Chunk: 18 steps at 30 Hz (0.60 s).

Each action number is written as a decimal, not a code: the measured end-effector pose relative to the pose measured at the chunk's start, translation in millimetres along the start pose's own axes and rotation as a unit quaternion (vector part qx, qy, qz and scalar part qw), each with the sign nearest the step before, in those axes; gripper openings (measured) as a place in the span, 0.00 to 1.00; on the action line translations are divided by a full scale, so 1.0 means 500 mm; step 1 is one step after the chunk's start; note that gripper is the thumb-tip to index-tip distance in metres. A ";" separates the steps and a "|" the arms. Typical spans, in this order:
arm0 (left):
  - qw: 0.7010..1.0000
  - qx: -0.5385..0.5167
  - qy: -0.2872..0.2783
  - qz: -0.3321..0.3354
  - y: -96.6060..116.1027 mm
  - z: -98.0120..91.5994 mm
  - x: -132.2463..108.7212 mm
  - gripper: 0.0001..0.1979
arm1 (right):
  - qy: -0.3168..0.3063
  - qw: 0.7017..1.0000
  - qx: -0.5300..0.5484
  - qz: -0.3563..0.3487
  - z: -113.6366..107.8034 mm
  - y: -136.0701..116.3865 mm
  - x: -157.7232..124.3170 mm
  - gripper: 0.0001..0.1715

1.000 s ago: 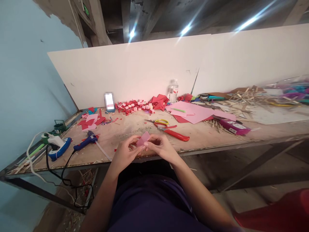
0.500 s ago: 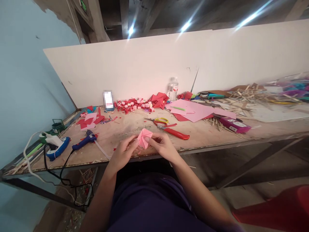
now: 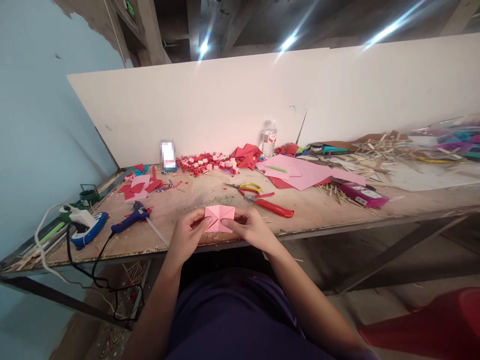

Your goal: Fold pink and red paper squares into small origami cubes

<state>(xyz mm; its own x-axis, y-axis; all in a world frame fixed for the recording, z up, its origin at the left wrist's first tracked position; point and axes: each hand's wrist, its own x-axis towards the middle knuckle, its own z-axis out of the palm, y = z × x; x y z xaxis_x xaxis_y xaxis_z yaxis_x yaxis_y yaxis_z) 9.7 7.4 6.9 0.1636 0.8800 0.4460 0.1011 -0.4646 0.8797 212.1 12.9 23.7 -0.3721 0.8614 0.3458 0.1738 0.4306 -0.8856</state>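
A small pink piece of folded paper [image 3: 219, 218], creased with lines that meet near its middle, is held just above the table's front edge. My left hand [image 3: 188, 231] pinches its left side, thumb on top. On the right side my right hand [image 3: 249, 227] grips it the same way, with the fingers partly hidden behind the paper. Beyond my hands lie scissors [image 3: 250, 188] with yellow and red handles, and a red-handled utility knife [image 3: 275, 207].
To the left are a blue glue gun [image 3: 131, 218] and a power strip [image 3: 90, 231] with trailing cords. Small red and pink paper pieces [image 3: 210, 163] are heaped at the back, near a water bottle [image 3: 269, 139]. Pink sheets [image 3: 305, 172] and wooden sticks [image 3: 382, 150] lie rightward.
The pink paper has turned from a tilted, corner-up position to lie squarely between my hands, its creased face spread wider. My left hand has shifted slightly left.
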 end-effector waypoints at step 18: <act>0.999 0.023 -0.019 -0.024 0.006 -0.002 -0.001 0.14 | 0.013 1.000 0.001 0.000 -0.004 0.006 0.004 0.24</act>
<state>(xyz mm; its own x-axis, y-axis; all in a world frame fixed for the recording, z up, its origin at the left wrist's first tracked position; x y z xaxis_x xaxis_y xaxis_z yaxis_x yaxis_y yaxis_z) 9.0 5.7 9.7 0.1948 0.8971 0.3965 0.1547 -0.4273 0.8908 213.8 16.5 22.4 -0.3490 0.8679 0.3534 0.1729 0.4303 -0.8860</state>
